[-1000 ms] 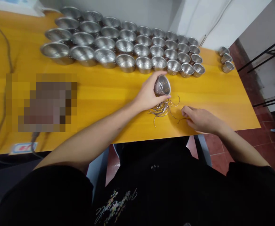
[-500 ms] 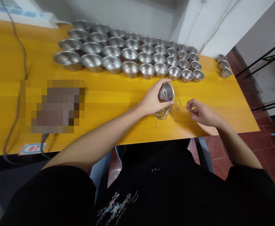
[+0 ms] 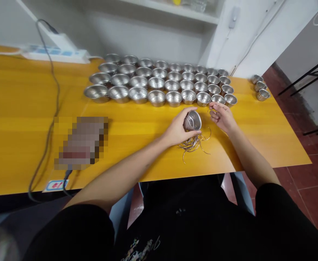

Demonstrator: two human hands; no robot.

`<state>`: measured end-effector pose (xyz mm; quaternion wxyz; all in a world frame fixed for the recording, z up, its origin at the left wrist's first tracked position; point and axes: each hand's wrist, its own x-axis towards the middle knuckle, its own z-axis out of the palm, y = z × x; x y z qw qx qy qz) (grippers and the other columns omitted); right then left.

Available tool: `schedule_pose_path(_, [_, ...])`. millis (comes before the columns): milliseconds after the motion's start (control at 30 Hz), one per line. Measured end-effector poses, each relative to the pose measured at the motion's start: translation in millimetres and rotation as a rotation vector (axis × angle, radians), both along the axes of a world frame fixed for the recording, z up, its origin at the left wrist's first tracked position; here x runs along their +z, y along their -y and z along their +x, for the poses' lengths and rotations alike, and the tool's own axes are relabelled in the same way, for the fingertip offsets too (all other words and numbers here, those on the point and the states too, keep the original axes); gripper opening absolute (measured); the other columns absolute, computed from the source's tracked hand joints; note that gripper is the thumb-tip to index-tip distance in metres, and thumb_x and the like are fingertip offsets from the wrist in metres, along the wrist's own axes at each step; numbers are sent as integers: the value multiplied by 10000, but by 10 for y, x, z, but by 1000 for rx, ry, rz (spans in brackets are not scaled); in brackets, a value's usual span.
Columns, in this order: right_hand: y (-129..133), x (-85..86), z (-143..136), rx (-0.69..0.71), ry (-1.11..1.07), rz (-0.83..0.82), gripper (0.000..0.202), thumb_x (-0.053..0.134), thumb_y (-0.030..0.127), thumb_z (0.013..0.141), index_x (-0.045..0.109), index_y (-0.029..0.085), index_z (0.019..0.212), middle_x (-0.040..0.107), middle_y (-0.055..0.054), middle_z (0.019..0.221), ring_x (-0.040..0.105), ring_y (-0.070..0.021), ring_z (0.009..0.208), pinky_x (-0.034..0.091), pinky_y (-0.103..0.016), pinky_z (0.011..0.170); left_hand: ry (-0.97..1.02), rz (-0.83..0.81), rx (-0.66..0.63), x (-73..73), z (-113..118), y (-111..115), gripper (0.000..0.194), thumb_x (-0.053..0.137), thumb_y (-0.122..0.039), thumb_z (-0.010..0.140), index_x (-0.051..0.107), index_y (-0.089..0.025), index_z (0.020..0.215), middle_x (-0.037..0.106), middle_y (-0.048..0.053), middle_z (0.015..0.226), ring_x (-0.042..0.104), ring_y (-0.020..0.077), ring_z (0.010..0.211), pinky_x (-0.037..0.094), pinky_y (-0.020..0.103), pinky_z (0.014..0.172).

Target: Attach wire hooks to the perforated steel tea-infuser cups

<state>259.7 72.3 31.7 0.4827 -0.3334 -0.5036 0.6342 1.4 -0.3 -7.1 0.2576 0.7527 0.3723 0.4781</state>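
My left hand [image 3: 178, 127] is closed around a small perforated steel cup [image 3: 193, 121], tilted so that its mouth faces right and toward me. Beneath the cup and this hand lies a loose heap of thin curved metal wires [image 3: 192, 145]. To the right, apart from the cup, my right hand [image 3: 222, 116] is raised with thumb and fingers pinched. Whatever is between those fingertips is too small to make out. Just behind the right hand stand rows of similar steel cups [image 3: 156, 98], their mouths upward.
Three more cups [image 3: 263, 95] stand at the table's right end. A blurred-out box-shaped device [image 3: 80, 145] with a cable [image 3: 56, 87] lies on the left of the yellow table [image 3: 137, 123]. Behind it is a white power strip [image 3: 57, 54]. A wall [image 3: 243, 32] rises behind the table.
My right hand has moved away from me, toward the rows of cups, its fingers still pinched. My left hand keeps hold of the cup over the wires. The camera view has shifted.
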Motion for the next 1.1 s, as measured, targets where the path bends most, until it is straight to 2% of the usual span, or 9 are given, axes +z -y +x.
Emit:
schedule_pose_path(67, [-2, -104, 36, -8, 9, -43, 454, 1068, 545, 779, 820, 220, 975, 708, 15, 893, 326, -60, 581, 308, -232, 477, -6, -4, -2, -11, -10, -6, 904, 990, -385, 874, 545, -301, 1656, 706, 170, 1638, 729, 415, 1480, 582, 652, 1306])
schedule_pose_path(167, [14, -181, 54, 8, 20, -75, 448, 1065, 555, 825, 825, 217, 995, 753, 2, 944, 379, -61, 585, 351, -233, 487, -8, -3, -2, -21, -19, -21, 911, 985, -395, 881, 530, -297, 1664, 691, 167, 1660, 720, 409, 1492, 573, 635, 1319])
schedule_pose_path(400, [163, -98, -98, 56, -60, -115, 401, 1011, 539, 898, 811, 229, 1056, 798, -24, 991, 495, -87, 626, 435, -258, 537, 16, 29, 11, -29, -34, -52, 974, 974, -421, 879, 461, -303, 1699, 660, 172, 1683, 714, 417, 1489, 584, 635, 1298])
schedule_pose_path(533, [242, 17, -106, 76, -122, -142, 310, 894, 497, 1014, 712, 248, 981, 686, 14, 856, 526, -111, 655, 472, -277, 598, 23, 3, -3, 4, -29, -44, 978, 980, -416, 866, 473, -296, 1694, 675, 173, 1653, 713, 422, 1487, 579, 650, 1298])
schedule_pose_path(767, [368, 138, -178, 173, -147, -211, 532, 822, 528, 1000, 428, 265, 759, 426, 43, 707, 346, -133, 604, 462, -291, 586, 28, -13, -2, 29, -34, -41, 997, 993, -396, 855, 481, -282, 1703, 685, 180, 1635, 716, 429, 1474, 583, 663, 1297])
schedule_pose_path(933, [451, 99, -254, 251, -152, -229, 640, 795, 583, 1021, 329, 268, 715, 383, 41, 676, 319, -141, 597, 475, -297, 578, 5, 42, -25, -22, -41, -70, 1012, 995, -355, 854, 480, -302, 1724, 672, 175, 1661, 701, 426, 1505, 573, 660, 1318])
schedule_pose_path(1100, [471, 12, -255, 319, -114, -138, 711, 834, 671, 983, 336, 271, 671, 400, 38, 651, 345, -143, 588, 511, -319, 586, -13, 179, -21, -19, -41, -90, 827, 864, -218, 937, 536, -327, 1689, 646, 152, 1683, 639, 397, 1585, 522, 663, 1373])
